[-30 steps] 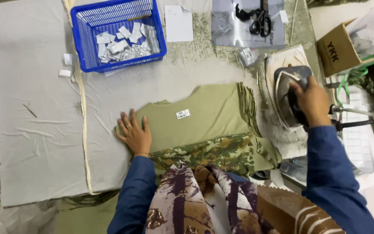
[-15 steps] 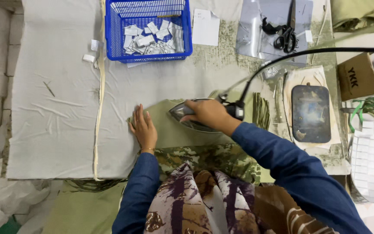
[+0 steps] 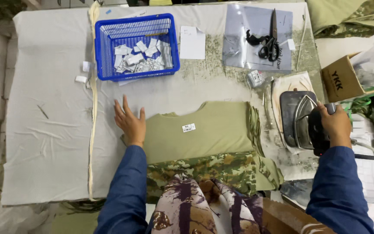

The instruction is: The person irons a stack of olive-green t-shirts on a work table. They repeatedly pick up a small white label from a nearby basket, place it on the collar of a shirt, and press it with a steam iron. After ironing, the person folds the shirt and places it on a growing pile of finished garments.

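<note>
Grey-padded tabletop (image 3: pixel 53 130) spread wide, w/ olive garment (image 3: pixel 213 130) flat at near centre, camo pieces stacked under its near edge. Blue basket (image 3: pixel 137 45) far left-centre, full of small white labels. Iron (image 3: pixel 301 119) parked on its rest at right, well apart from garment. Black scissors (image 3: pixel 268 43) far right on a grey sheet. Small white label (image 3: pixel 188 127) lying on garment's middle.

Left hand (image 3: pixel 130 123) flat, fingers spread wide, pressing tabletop & touching garment's left edge. Right hand (image 3: pixel 335 125) w/ fingers wrapped round iron handle.

Progress, judged: label looks placed and lying flat, iron off the cloth, so pressing of this piece prob. done; lifting it off and the stacked pieces beneath left to do.

Hard to tell: whether label is bonded or just resting; pile count at garment's right edge unclear; iron cord & right-side clutter cut off; near edge hidden by lap fabric.
</note>
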